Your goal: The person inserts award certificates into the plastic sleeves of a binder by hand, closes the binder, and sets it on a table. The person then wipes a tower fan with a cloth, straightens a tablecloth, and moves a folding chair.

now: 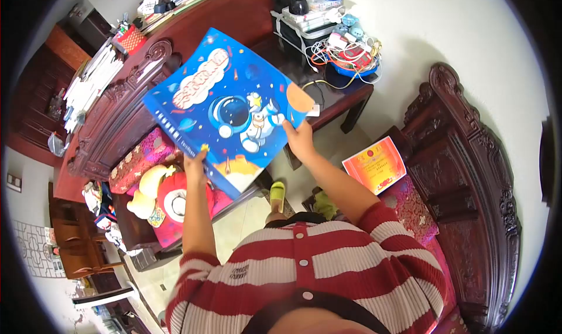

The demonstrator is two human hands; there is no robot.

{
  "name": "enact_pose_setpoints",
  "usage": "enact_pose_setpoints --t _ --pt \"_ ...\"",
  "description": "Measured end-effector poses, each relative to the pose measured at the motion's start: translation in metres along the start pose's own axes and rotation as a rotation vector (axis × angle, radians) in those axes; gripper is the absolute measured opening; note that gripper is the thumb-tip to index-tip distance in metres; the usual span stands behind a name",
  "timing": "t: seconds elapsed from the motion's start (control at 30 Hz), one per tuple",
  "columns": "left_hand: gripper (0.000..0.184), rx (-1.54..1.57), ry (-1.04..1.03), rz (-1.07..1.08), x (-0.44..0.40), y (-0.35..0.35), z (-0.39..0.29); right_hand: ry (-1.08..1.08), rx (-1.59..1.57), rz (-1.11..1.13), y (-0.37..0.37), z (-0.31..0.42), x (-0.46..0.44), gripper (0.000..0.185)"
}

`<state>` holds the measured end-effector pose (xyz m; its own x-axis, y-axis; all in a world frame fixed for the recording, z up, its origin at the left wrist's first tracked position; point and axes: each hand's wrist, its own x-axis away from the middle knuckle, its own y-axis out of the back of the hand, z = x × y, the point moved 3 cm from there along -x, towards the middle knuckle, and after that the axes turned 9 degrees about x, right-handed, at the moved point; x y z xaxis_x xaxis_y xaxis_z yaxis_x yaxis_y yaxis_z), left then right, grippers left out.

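Both my hands hold up a large, thick blue book (199,120) with a cartoon astronaut, planets and stars on its cover. It is tilted in front of me, cover facing up toward me, and its spine runs along the lower left edge. My left hand (196,165) is closed on the spine side near the lower corner, with the thumb on the edge. At the right edge, my right hand (299,139) grips with the thumb on the cover and the other fingers hidden behind. The book looks closed.
A dark wooden side table (351,97) carries a blue basket (357,73) heaped with cables. An orange certificate (377,164) lies on the right carved sofa (451,152). Plush toys (149,185) sit on the left sofa's cushions. Papers (93,76) line the ledge behind.
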<state>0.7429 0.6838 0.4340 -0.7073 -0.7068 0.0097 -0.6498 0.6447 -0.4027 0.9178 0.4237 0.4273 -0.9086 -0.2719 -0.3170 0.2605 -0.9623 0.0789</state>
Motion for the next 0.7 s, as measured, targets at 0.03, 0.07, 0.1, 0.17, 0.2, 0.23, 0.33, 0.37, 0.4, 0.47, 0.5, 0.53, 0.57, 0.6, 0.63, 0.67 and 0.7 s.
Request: enact_pose_setpoints --t 0.03,0.07,0.1,0.17,0.2,0.23,0.33,0.37,0.4,0.47,0.5,0.53,0.57,0.6,0.63,0.67,0.7 --pt "0.043 0.017 0.078 0.012 -0.044 0.002 0.019 0.081 0.155 -0.089 -0.007 -0.003 -0.027 0.029" --pt "0.042 0.019 0.137 0.002 -0.087 0.004 0.038 0.012 0.105 -0.048 -0.016 -0.009 -0.057 0.029" --pt "0.042 0.028 0.165 0.097 -0.145 0.022 0.072 -0.049 0.052 -0.016 -0.028 -0.013 -0.085 0.029" --pt "0.041 0.181 0.266 0.098 -0.211 -0.011 0.095 0.039 0.072 -0.186 -0.052 -0.081 -0.148 0.036" --pt "0.041 0.228 0.307 0.099 -0.247 -0.010 0.117 -0.153 -0.015 -0.105 -0.060 -0.097 -0.165 0.041" --pt "0.040 0.266 0.353 0.105 -0.288 -0.009 0.150 -0.350 -0.108 -0.035 -0.062 -0.112 -0.181 0.046" --pt "0.038 0.385 0.467 0.117 -0.360 -0.029 0.201 -0.492 -0.013 -0.072 -0.051 -0.111 -0.195 0.051" --pt "0.038 0.429 0.502 0.118 -0.377 -0.040 0.218 -0.477 0.003 -0.106 -0.043 -0.110 -0.191 0.050" --pt "0.037 0.445 0.501 0.097 -0.397 -0.042 0.238 -0.490 -0.062 -0.107 -0.034 -0.104 -0.182 0.048" --pt "0.041 0.365 0.522 0.146 -0.408 -0.053 0.243 -0.557 -0.078 -0.154 -0.012 -0.093 -0.144 0.045" --pt "0.044 0.257 0.467 0.175 -0.417 -0.051 0.254 -0.599 -0.033 -0.196 0.001 -0.089 -0.123 0.042" --pt "0.044 0.183 0.465 0.169 -0.420 -0.053 0.258 -0.656 0.004 -0.258 0.013 -0.082 -0.098 0.041" --pt "0.045 0.114 0.446 0.167 -0.425 -0.060 0.260 -0.701 0.040 -0.313 0.027 -0.078 -0.078 0.040" --pt "0.047 0.078 0.393 0.186 -0.433 -0.060 0.271 -0.737 0.090 -0.361 0.042 -0.075 -0.054 0.039" --pt "0.048 0.039 0.348 0.219 -0.441 -0.060 0.284 -0.771 0.118 -0.433 0.057 -0.074 -0.029 0.038" --pt "0.049 -0.004 0.377 0.162 -0.443 -0.064 0.294 -0.781 0.180 -0.473 0.074 -0.077 -0.002 0.036" --pt "0.050 -0.050 0.404 0.113 -0.444 -0.068 0.300 -0.796 0.247 -0.517 0.086 -0.075 0.026 0.035"
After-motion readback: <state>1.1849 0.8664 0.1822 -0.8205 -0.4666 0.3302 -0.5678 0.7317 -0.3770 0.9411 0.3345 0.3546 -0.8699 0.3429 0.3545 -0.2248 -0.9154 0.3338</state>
